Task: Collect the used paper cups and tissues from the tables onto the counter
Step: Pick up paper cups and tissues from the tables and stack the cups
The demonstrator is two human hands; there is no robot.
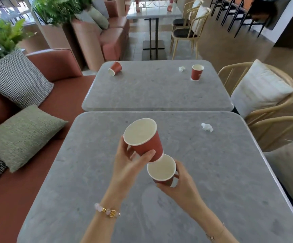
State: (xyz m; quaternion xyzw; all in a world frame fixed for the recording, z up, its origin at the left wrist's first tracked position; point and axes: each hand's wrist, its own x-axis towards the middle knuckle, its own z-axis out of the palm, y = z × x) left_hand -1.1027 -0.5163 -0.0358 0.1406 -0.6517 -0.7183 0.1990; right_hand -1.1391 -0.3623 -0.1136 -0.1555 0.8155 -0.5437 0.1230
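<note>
Two red cups (one per hand) above table

Your left hand grips a cup, thumb across its side; your right hand, lower and just beside it, holds a second cup from beneath. Both forearms reach forward.

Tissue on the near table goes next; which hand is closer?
Right. The right hand, gripping the lower cup, is left of the tissue and nearer the camera; the left hand, gripping the upper cup, is farther left.
</note>
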